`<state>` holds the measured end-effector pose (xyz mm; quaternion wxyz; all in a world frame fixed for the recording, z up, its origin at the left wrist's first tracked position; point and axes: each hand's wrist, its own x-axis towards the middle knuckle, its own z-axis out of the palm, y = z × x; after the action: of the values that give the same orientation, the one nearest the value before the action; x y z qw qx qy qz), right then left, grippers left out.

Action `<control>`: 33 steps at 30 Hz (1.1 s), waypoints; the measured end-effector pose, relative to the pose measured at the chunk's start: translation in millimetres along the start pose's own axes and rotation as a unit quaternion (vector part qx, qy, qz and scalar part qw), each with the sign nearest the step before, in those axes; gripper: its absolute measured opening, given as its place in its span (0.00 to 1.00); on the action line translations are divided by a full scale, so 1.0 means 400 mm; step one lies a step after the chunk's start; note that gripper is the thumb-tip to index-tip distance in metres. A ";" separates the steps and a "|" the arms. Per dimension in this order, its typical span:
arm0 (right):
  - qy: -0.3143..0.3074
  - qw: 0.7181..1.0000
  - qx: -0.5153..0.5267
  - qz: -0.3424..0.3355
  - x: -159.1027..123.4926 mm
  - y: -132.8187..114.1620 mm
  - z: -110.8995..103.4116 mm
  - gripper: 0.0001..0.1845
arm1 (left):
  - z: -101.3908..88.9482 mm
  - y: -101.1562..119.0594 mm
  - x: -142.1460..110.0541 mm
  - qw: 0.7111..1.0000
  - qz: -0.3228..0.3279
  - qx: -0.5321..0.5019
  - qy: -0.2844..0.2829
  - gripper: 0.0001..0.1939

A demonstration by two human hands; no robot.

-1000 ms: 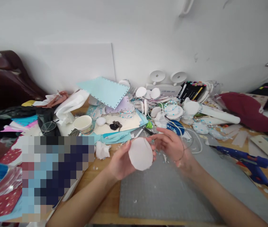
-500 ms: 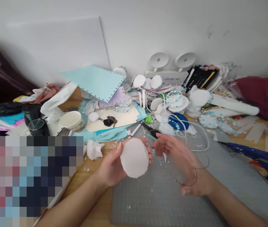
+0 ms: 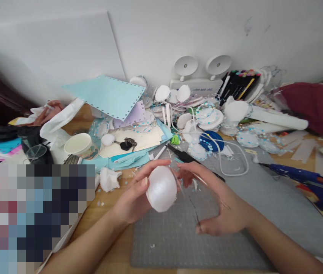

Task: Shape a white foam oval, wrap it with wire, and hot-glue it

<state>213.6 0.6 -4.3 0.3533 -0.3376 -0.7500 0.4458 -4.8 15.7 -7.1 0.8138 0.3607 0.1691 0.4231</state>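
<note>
Left hand [image 3: 135, 194] grips pearly-white round disc [image 3: 161, 189] by its rim, presumably sparing the face; right hand [image 3: 221, 201] alongside gapes, thin dark wire [image 3: 196, 215] perhaps strung across.

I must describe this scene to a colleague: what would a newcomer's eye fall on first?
The eye would probably fall first on the round white piece in the left hand, at the lower centre. Next come the blue glue gun at the right and the light-blue sheet at the back, left of centre.
</note>
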 end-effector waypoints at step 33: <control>0.043 0.996 0.077 0.012 -0.006 -0.002 0.010 0.44 | -0.001 -0.012 0.001 0.995 -0.002 0.086 0.047 0.26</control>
<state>211.3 -3.4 -5.5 0.4053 -0.3370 -0.6934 0.4913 -1.9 14.4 -10.8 0.7716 0.4087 0.2439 0.4221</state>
